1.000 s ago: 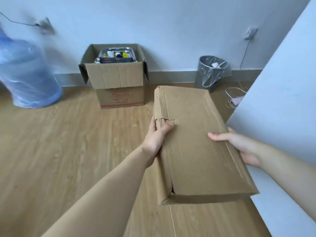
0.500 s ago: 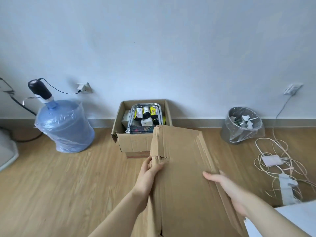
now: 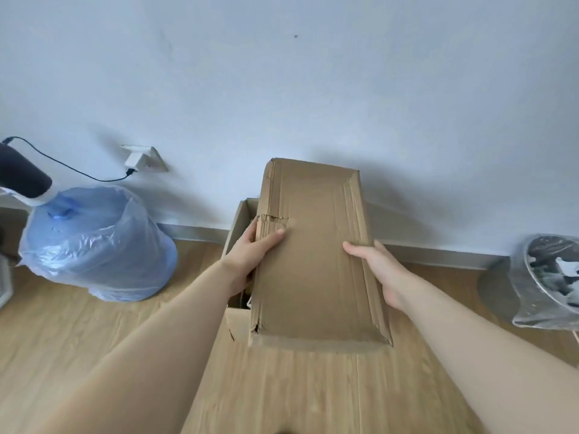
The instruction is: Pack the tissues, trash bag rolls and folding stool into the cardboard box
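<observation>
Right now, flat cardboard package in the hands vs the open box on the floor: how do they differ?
The flat cardboard package is held in the air by the left hand and right hand; the open box sits on the floor. The package is closed, with a torn left edge; the box is open-topped and mostly hidden beneath the package. The package is thin and slab-like; the box looks deeper. Both are plain brown corrugated cardboard.

Flattened cardboard piece (image 3: 316,261): brown corrugated paperboard, matt, creased, torn at its left edge. Cardboard box (image 3: 239,223) beneath: same matt brown board. Floor (image 3: 78,333): wood-grain planks, light satin finish. Water jug (image 3: 94,242): blue translucent plastic under crinkled glossy film. Bin liner (image 3: 545,286): clear, shiny plastic. Wall (image 3: 282,89): smooth, matt paint.
</observation>
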